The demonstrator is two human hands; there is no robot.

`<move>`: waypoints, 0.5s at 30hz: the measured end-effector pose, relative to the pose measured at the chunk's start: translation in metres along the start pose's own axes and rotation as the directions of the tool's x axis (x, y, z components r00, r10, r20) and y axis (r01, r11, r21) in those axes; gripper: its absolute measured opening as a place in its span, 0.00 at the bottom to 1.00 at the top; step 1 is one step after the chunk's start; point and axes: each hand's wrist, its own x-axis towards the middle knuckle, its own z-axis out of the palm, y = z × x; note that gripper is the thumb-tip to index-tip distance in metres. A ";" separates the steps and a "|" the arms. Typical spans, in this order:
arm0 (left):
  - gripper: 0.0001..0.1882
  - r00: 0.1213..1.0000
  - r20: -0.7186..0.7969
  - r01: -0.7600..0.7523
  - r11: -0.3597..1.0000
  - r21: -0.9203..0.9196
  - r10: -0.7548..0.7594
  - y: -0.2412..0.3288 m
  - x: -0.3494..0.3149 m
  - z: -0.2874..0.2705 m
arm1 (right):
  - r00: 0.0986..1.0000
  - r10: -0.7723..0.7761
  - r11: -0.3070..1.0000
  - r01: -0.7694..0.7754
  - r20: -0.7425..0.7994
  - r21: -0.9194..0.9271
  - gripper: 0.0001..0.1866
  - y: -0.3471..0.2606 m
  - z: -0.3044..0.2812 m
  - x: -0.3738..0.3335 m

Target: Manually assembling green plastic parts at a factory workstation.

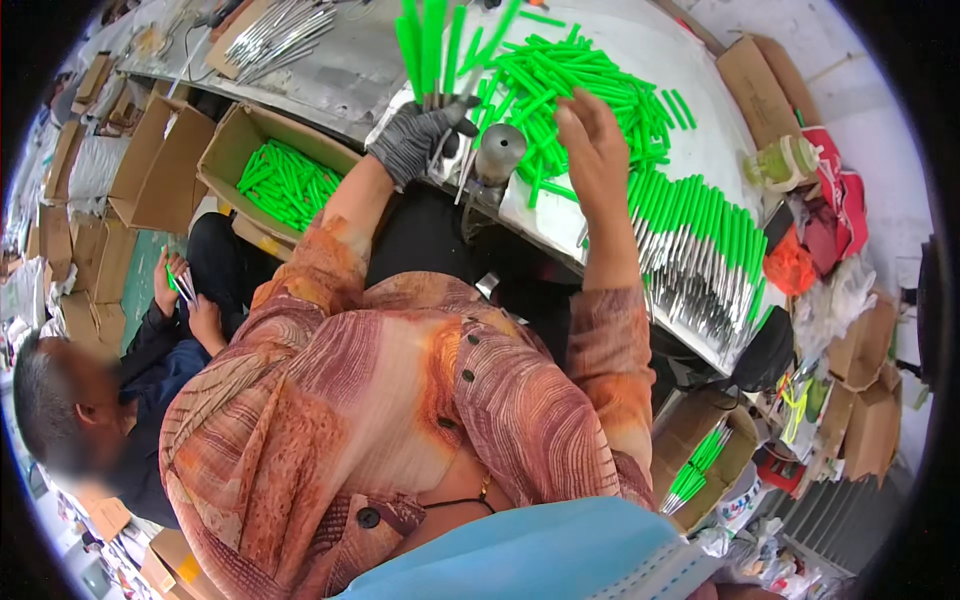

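My left hand (418,140), in a grey striped glove, is closed round several thin metal rods with green tube handles (432,50) that fan upward. Just right of it stands a round metal post (501,152) with a small hole in its top, fixed at the table edge. My bare right hand (598,150) hovers at the near side of a heap of loose green tubes (560,80), its fingers apart and nothing visible in them. To its right lies a long row of green-handled metal rods (700,240), handles toward the far side and bare metal ends toward me.
A cardboard box of green tubes (290,185) stands at left, beside a seated co-worker (150,340) holding similar pieces. Bare metal rods (280,35) lie at the far left. A green-lidded bottle (780,163) and red cloth (845,195) are at right; another box (735,440) holds finished-looking rods.
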 end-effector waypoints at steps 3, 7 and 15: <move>0.28 0.974 0.173 0.169 0.978 -0.123 -0.146 0.001 -0.014 0.013 | 0.997 0.069 0.960 -0.059 -0.027 0.274 0.33 -0.001 0.023 0.028; 0.25 0.970 0.180 0.200 0.955 -0.218 -0.162 0.011 -0.025 0.038 | 0.997 0.053 0.915 -0.074 0.064 0.396 0.43 -0.008 0.026 0.035; 0.27 0.985 -0.054 0.157 0.979 -0.132 -0.166 -0.006 -0.022 -0.001 | 0.910 -0.230 0.950 0.286 -0.346 0.122 0.45 -0.024 -0.018 0.008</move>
